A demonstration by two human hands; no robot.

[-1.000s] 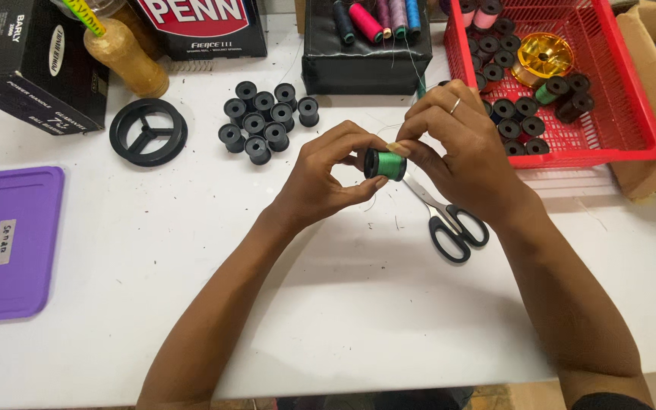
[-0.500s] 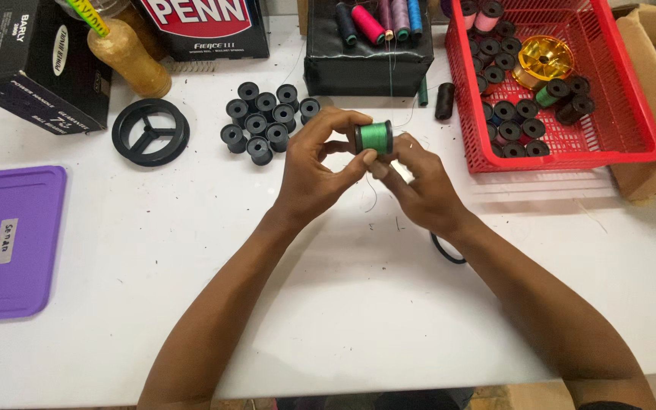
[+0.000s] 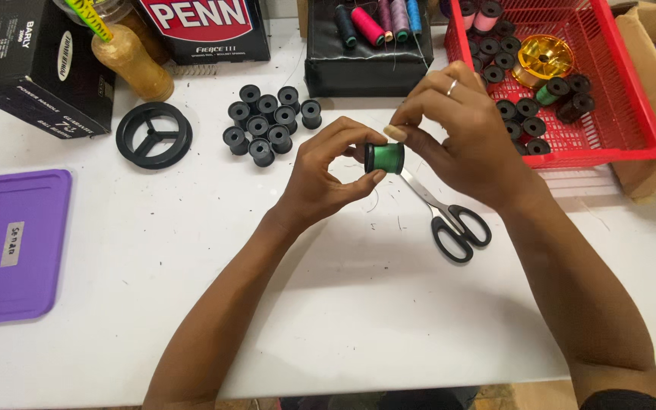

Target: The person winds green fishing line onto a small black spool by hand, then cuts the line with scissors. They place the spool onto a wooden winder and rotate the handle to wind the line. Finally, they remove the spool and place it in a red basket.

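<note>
Head view: a green thread spool (image 3: 385, 157) lies on its side, long axis left-right, above the desk (image 3: 343, 304) middle. Left hand (image 3: 328, 171) and right hand (image 3: 461, 137) both pinch it, fingers closed round it, scissors (image 3: 449, 216) just beneath.

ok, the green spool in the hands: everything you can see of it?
The green spool is a small bobbin wound with glossy green thread, with dark end flanges. It lies on its side, axis roughly left-right, held above the white table. The left hand pinches its left end; the right hand covers its top and right end. Scissors lie just beyond, apart.
</note>
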